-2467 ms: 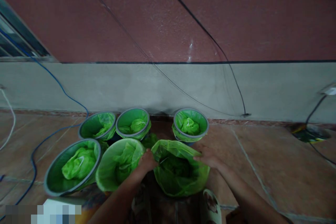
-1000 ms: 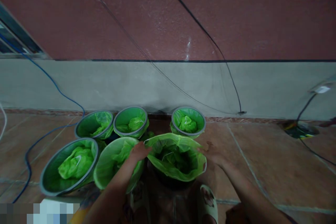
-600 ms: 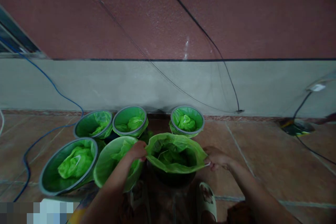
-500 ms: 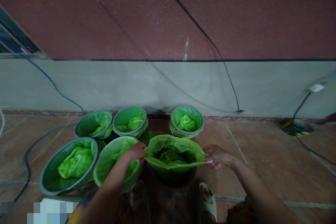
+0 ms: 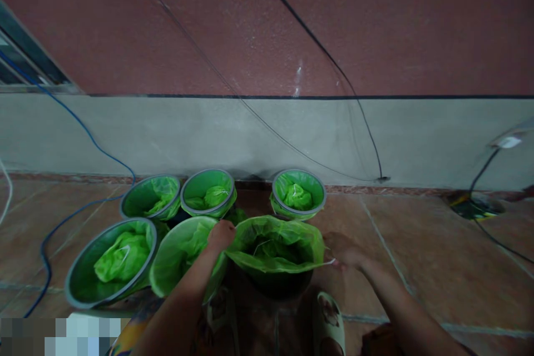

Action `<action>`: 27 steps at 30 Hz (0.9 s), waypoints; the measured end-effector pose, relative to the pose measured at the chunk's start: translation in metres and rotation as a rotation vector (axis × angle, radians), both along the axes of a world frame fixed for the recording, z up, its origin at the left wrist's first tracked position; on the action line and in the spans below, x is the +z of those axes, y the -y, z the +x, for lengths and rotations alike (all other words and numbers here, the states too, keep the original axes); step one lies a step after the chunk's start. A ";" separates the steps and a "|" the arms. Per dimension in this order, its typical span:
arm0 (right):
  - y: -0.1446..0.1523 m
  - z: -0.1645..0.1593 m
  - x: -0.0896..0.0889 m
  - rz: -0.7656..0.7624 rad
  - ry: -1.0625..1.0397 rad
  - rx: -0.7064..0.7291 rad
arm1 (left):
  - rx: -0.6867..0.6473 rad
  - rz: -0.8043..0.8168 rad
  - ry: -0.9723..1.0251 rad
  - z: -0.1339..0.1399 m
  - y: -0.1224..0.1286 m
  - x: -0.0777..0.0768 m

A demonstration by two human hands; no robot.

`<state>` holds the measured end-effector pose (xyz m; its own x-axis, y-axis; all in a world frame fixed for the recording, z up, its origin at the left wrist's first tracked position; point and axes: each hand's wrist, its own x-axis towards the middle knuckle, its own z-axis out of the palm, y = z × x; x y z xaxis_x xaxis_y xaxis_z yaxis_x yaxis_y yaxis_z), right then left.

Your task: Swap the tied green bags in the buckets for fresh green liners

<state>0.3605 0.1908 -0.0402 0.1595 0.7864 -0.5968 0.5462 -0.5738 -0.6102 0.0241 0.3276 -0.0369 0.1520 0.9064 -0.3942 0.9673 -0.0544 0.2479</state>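
Your left hand (image 5: 220,234) is pinching the left edge of the green bag (image 5: 276,245) that lines the dark pot (image 5: 278,283) right in front of you on the tiled floor (image 5: 417,272). Your right hand (image 5: 344,250) is at the bag's right edge, fingers closed on what looks like a thin white drawstring (image 5: 329,261) coming off the rim, though the hand is blurred, so the grip is not certain. The bag's mouth is open, stretched between your two hands, with its rim folded out over the pot. Just to the left, touching your left forearm, stands another green-lined pot (image 5: 183,256), and further left a grey-rimmed one (image 5: 110,270). Three smaller lined pots (image 5: 298,193) sit behind, near the grey wall (image 5: 250,133). A sandalled foot (image 5: 329,325) shows below the bag.
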 end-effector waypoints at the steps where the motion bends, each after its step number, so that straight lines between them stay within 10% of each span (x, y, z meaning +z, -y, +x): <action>1: -0.003 0.000 0.003 0.037 -0.024 -0.014 | 0.015 0.018 0.015 0.000 -0.002 0.002; 4: -0.011 -0.004 0.022 0.194 -0.158 -0.083 | 0.067 0.053 0.213 0.002 -0.006 0.017; 12: -0.020 -0.048 0.095 0.648 -0.820 -0.098 | -0.042 -0.190 1.540 0.047 0.024 0.083; 20: -0.040 -0.092 0.064 0.503 -0.679 0.029 | -0.255 -0.144 1.362 0.089 0.031 0.068; 27: -0.045 -0.081 0.069 0.516 -0.729 -0.214 | -0.209 -0.195 1.270 0.099 0.038 0.038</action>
<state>0.2791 0.2354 0.0289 0.0544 0.9803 -0.1898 -0.1607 -0.1790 -0.9706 0.1231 0.2892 0.0014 0.6444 0.7646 0.0064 0.0302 -0.0339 0.9990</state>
